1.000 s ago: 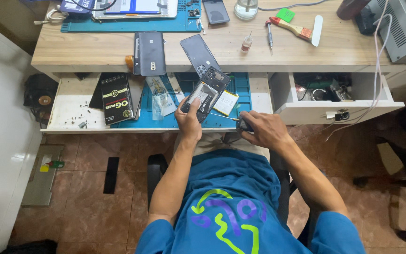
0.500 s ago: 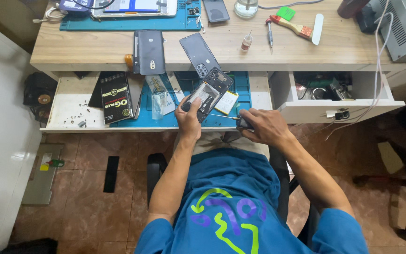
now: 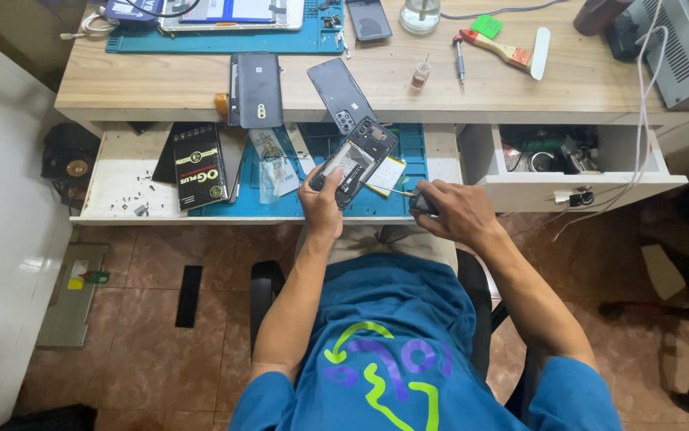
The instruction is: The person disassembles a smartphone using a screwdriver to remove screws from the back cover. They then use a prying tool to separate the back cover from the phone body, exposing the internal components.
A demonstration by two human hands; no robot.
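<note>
Head-camera view of a seated person at a wooden desk (image 3: 161, 88) with a pull-out shelf (image 3: 121, 179) beneath its front edge. The left hand (image 3: 322, 199) is closed around the lower end of an opened smartphone (image 3: 354, 162), back cover off and internals exposed, held tilted above the blue work mat (image 3: 408, 152) near the shelf's front edge. The right hand (image 3: 450, 214) is curled shut on a thin tool (image 3: 404, 192), apparently a screwdriver, whose slim tip points left toward the phone's lower right side; whether tip and phone touch cannot be told. Compared with the views of a second and half a second ago, both hands, phone and tool sit in essentially the same places, with only a slight change in the tool's angle, which suggests fine, stationary work on the phone rather than any repositioning. A removed back cover (image 3: 342, 94) lies on the desk's front edge just above the held phone, a second dark phone back (image 3: 256, 89) to its left, and a black box (image 3: 200, 166) on the shelf's left part. The side drawer (image 3: 576, 172) stands open at right.
</note>
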